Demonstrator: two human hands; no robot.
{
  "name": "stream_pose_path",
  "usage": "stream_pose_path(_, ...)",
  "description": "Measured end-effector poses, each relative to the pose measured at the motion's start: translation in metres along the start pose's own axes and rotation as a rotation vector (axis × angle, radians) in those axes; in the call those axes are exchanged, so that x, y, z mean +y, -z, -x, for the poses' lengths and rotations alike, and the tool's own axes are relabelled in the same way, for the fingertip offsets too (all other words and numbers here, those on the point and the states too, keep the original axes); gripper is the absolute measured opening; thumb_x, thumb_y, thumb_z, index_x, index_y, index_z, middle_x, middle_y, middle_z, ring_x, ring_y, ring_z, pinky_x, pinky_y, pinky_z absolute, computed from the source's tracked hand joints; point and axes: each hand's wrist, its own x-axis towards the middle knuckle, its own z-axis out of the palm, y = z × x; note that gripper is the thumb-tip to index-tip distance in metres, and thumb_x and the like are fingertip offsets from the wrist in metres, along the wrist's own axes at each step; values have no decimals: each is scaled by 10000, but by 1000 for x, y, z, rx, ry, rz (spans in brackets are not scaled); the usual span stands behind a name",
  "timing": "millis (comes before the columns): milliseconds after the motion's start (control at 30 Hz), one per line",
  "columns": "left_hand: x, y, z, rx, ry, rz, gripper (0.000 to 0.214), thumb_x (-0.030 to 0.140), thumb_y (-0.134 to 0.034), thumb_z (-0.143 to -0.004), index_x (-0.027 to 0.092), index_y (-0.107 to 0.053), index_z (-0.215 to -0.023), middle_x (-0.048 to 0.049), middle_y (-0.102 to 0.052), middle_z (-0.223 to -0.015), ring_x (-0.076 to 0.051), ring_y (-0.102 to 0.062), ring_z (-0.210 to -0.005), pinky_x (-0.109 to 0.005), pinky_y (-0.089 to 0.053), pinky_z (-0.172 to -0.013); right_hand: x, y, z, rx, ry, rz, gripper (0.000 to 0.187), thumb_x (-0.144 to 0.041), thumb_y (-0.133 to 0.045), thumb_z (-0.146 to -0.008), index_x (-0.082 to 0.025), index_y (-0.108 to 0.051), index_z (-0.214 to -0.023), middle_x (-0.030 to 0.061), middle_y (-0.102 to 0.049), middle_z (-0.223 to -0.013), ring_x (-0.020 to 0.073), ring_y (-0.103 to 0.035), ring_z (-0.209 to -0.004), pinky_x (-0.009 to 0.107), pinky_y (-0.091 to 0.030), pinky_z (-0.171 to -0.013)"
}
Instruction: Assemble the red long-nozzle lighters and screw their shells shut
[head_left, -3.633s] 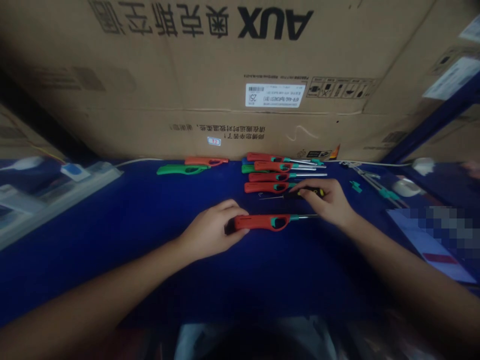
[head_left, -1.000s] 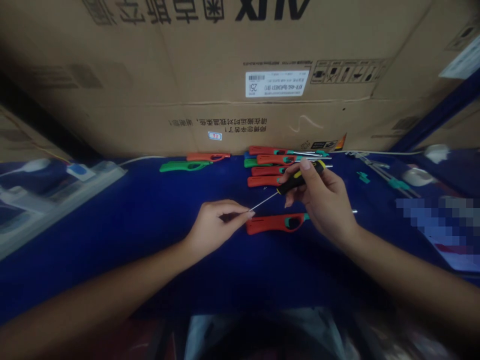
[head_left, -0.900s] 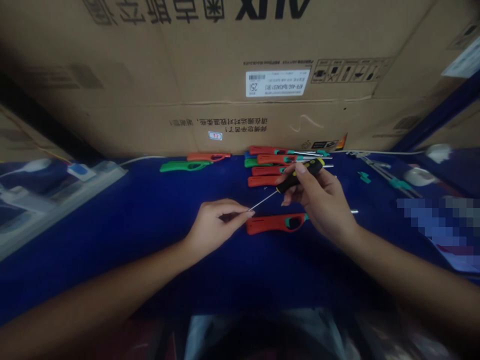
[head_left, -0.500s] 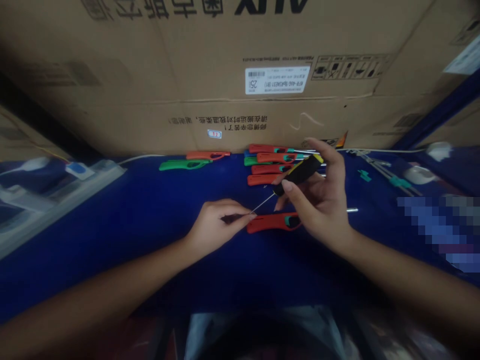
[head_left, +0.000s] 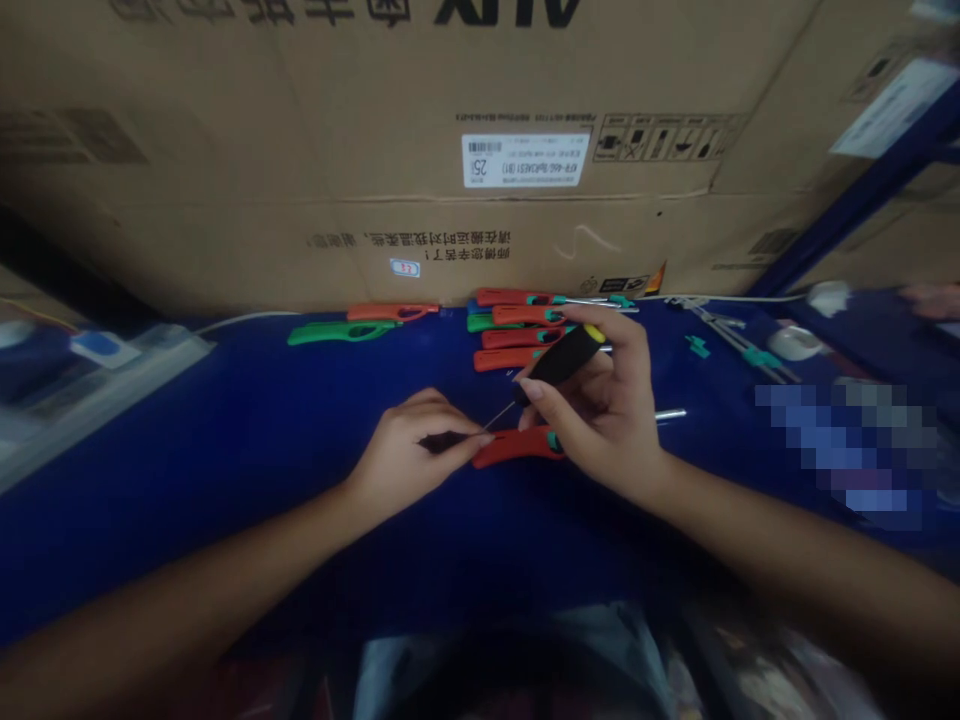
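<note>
My right hand (head_left: 611, 405) is closed round the black handle of a screwdriver (head_left: 559, 362) with a yellow end, which slants down to the left. The thin shaft runs to the fingertips of my left hand (head_left: 416, 440). Those fingertips are pinched together at the screwdriver's tip; whatever they hold there is too small to make out. Just under the tip lies a red gas lighter (head_left: 517, 446) on the blue table, its metal tube (head_left: 671, 415) showing beyond my right hand, which hides its middle.
Several red lighters (head_left: 502, 359) and a green one (head_left: 487, 322) lie stacked behind my hands. A green lighter shell (head_left: 341, 332) and an orange one (head_left: 390, 312) lie left of them. Metal tubes with green parts (head_left: 739, 340) are at right. A cardboard box (head_left: 360, 130) stands behind.
The camera view has shifted slightly to the right. My right hand and the screwdriver have come a little lower and leftward, nearer the red lighter. My left hand keeps its pinch.
</note>
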Motion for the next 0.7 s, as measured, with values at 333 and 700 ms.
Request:
stream_pose_path(333,-1,-1,1,-217,8,-65,412,246,-768,-795,183,-663,-1187,-81,-730,-1128,-238,-664,-1051,-430,-533,-962,-2,10,-2,28,64,166,559,-247,-685,-913,-326,-403,-1389,85,-639,-1213,131,-669,-698,270,-621,-542)
stream_pose_path(700,0,-2,4,-258,-23,-14,350,237,-734,-844,170,-665,-1180,-75,-725,-1087,-195,-695,-1002,-348,-562,-931,1,9,3,-85,150,217,662,-124,-705,-856,-327,-423,-1420,90,-560,-1333,159,-684,-811,273,-616,-551)
